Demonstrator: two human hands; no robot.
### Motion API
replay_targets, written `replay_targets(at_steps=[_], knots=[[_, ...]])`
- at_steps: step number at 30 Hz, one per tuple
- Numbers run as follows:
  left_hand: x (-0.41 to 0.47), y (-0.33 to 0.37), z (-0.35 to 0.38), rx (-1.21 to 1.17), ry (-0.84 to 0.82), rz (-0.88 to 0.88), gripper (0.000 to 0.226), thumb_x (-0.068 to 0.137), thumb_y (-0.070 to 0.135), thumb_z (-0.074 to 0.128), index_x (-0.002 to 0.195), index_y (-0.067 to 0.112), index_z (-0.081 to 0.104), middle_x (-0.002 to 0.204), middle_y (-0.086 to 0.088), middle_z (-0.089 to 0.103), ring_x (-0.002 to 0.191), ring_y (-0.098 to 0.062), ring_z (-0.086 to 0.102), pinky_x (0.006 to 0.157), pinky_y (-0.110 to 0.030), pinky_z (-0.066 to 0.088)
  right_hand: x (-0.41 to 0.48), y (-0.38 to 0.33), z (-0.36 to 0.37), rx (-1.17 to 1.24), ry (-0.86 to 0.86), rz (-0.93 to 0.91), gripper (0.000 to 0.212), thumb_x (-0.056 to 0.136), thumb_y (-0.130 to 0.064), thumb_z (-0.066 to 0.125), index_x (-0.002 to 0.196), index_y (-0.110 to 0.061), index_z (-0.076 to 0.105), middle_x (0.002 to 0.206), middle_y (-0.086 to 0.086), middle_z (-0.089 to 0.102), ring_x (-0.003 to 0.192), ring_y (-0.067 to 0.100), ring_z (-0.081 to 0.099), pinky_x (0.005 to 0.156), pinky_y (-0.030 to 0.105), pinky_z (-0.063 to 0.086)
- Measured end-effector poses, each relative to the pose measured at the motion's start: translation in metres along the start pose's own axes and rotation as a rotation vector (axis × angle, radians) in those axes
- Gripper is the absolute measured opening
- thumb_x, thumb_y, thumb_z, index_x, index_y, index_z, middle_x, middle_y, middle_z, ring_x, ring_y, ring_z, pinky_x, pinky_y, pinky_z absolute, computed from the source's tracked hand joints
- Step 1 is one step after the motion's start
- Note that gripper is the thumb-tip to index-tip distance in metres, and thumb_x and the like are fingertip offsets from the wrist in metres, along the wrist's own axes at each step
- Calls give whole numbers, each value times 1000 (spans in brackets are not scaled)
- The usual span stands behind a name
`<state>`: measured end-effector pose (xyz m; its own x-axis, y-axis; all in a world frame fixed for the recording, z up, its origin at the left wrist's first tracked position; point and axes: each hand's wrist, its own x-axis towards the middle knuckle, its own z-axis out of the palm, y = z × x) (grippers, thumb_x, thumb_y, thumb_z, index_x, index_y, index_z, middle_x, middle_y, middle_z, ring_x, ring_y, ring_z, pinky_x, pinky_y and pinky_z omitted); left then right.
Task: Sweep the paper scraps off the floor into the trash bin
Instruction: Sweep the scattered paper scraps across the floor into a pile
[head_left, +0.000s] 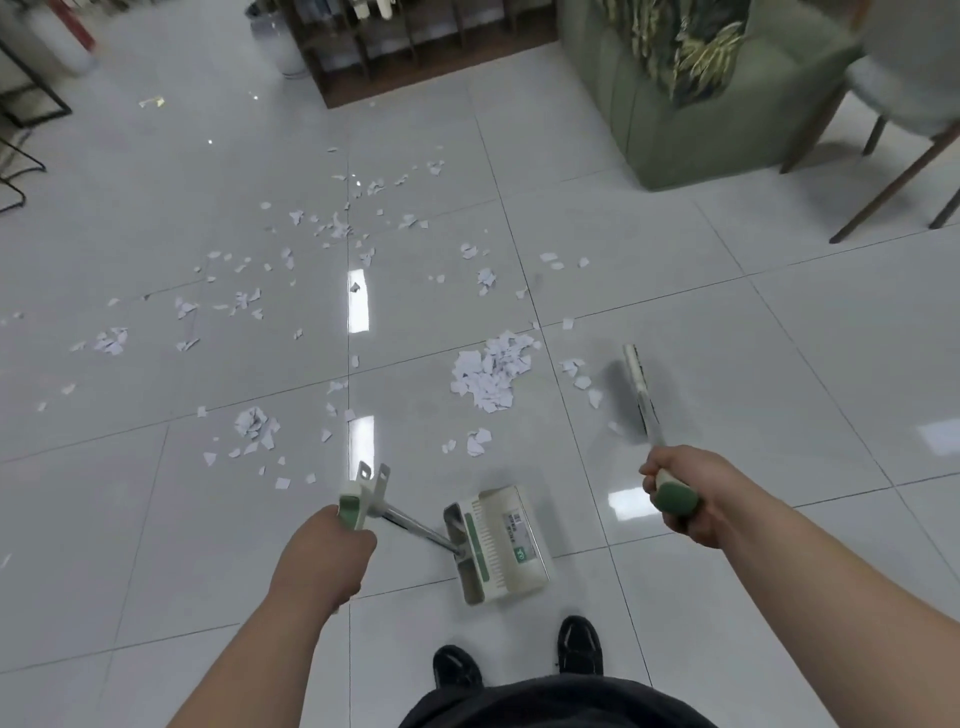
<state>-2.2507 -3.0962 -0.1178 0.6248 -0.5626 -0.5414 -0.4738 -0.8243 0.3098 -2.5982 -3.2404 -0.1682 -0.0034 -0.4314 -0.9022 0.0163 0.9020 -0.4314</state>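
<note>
On the tiled floor (727, 364), one heap of paper scraps (491, 371) is seen gathered just left of the broom head (636, 374), beyond the dustpan (498, 545). No scraps are seen in the pan yet. Many more are left scattered to the left & farther off, so approx. an early stage is judged. The left grip (332, 540) is curled round the dustpan handle, the right grip (680, 499) round the broom handle. No trash bin can be made out w/ certainty.

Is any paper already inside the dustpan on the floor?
No, the dustpan shows only its bare ribbed tray and a label, while the paper pile lies on the floor beyond it.
</note>
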Motion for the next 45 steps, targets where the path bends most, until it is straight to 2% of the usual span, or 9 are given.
replay_targets(at_steps=[9, 13, 23, 29, 31, 34, 38, 40, 45], knots=[[26, 19, -10, -13, -17, 45, 6, 84, 6, 47, 82, 11, 49, 61, -7, 47, 46, -26, 47, 49, -23, 35, 29, -2, 17, -25, 15, 61, 25, 78, -5, 65, 100, -13, 57, 86, 11, 55, 55, 18, 49, 38, 17, 35], [44, 13, -23, -69, -50, 37, 11, 84, 5, 47, 81, 15, 51, 63, -7, 44, 44, -24, 42, 46, -22, 32, 39, -4, 56, -38, -37, 71, 24, 79, -6, 64, 102, -11, 59, 86, 12, 57, 51, 18, 50, 39, 18, 37], [113, -37, -81, -159, -73, -104, 6, 81, 5, 48, 81, 10, 46, 70, -10, 43, 45, -23, 41, 47, -22, 28, 67, -48, 177, 43, -110, 60, 11, 85, -6, 57, 88, -15, 52, 65, 5, 52, 36, 13, 44, 33, 16, 32], [162, -64, -108, -152, -76, -107, 8, 81, 3, 48, 78, 10, 44, 68, -10, 43, 45, -23, 40, 48, -23, 29, 74, -71, 235, 121, -110, 74, 15, 83, -6, 55, 87, -18, 48, 57, 0, 49, 38, 11, 40, 31, 17, 29], [176, -72, -115, -156, -89, -102, 4, 81, 4, 48, 81, 8, 48, 66, -9, 44, 43, -23, 41, 47, -23, 30, 66, -73, 252, 146, -90, 72, 14, 82, -6, 55, 87, -17, 49, 55, 0, 49, 37, 11, 40, 32, 16, 29], [197, -85, -124, -164, -111, -96, 17, 82, 6, 48, 96, 5, 58, 63, -8, 46, 45, -24, 45, 47, -24, 33, 41, -67, 287, 184, -48, 80, 13, 82, -6, 55, 86, -17, 50, 56, 1, 50, 33, 12, 42, 33, 17, 32], [219, -98, -136, -172, -121, -94, 21, 79, 10, 49, 96, 7, 60, 64, -7, 53, 51, -26, 53, 52, -27, 42, -1, -56, 351, 276, -15, 131, 12, 83, -5, 56, 85, -17, 53, 63, 3, 53, 42, 15, 47, 34, 17, 36], [228, -106, -142, -174, -115, -88, 19, 79, 12, 50, 94, 9, 61, 65, -7, 56, 53, -28, 55, 54, -29, 46, -18, -56, 380, 355, -19, 176, 14, 85, -6, 54, 75, -15, 54, 53, 2, 54, 50, 16, 47, 34, 15, 37], [241, -132, -152, -202, -90, -117, 14, 83, 16, 52, 93, 9, 59, 69, -8, 57, 56, -30, 57, 54, -28, 44, -29, -61, 428, 711, -148, 252, 22, 91, -7, 49, 71, -10, 56, 47, 2, 55, 50, 12, 53, 35, 14, 41]])
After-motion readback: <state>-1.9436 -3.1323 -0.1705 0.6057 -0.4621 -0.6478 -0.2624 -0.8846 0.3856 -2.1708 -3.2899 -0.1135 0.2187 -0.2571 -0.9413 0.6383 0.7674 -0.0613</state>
